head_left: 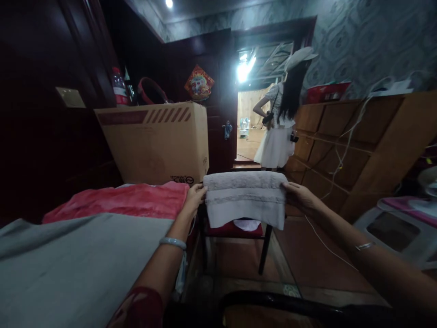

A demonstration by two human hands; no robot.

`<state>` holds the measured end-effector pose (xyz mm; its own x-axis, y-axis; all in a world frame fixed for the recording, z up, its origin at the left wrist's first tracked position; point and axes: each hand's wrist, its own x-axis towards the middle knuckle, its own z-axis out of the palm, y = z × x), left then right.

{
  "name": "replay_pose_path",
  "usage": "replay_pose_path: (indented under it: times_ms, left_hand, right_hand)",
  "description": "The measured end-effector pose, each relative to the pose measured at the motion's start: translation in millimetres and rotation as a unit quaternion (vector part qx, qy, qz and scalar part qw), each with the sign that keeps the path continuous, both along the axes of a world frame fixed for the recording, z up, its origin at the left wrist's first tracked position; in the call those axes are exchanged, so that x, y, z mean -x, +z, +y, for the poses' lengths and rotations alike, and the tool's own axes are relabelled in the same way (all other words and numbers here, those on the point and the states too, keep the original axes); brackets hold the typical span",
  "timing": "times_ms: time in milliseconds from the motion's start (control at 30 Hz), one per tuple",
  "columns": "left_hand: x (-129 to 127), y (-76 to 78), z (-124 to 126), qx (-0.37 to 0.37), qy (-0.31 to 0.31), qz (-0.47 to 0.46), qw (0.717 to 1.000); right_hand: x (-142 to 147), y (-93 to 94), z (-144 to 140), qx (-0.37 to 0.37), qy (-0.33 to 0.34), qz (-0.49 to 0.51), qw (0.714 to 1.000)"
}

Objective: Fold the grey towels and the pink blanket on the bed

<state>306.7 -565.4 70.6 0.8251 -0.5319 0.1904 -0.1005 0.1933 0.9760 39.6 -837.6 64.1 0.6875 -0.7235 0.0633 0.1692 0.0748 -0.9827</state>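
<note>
From the head camera I see my left hand [194, 197] closed on the left edge of a folded grey towel [246, 200], fingers curled over the top corner, and my right hand [300, 197] gripping the towel's right edge the same way, so the cloth is held between both hands. The towel hangs draped over the back of a dark chair [235, 230], folded in half over the top rail, with a woven band running across its front face; below its lower hem a bit of white cloth [247, 224] shows on the red seat. A pale bangle [173, 242] sits on my left wrist and a thin silver bracelet [364, 246] on my right. To the left lies a bed with a grey sheet [78, 264] and, further back, a red blanket [126, 200] just beside my left hand. Behind that stands a large cardboard box [157, 143]. Past the chair, in the lit doorway, another person [278, 123] in a white dress stands facing away. Wooden drawers [341, 146] run along the right wall, with a white cable [337, 168] trailing down them.
</note>
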Motion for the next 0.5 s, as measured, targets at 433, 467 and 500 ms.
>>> replay_pose_path:
  times_ms: [433,467,500]
  left_hand:
    - [2.3,12.8,-20.7,0.005,0.011,-0.098,0.995]
    - [2.5,12.4,-19.9,-0.001,0.011,-0.102,0.995]
    - [2.7,11.7,-18.7,-0.007,0.01,-0.105,0.994]
  right_hand:
    - [-6.6,6.6,-6.4,0.144,-0.076,0.011,0.987]
    - [-6.7,4.6,-7.3,0.138,-0.073,0.013,0.988]
    - [-6.3,2.3,-8.3,0.135,-0.069,0.017,0.988]
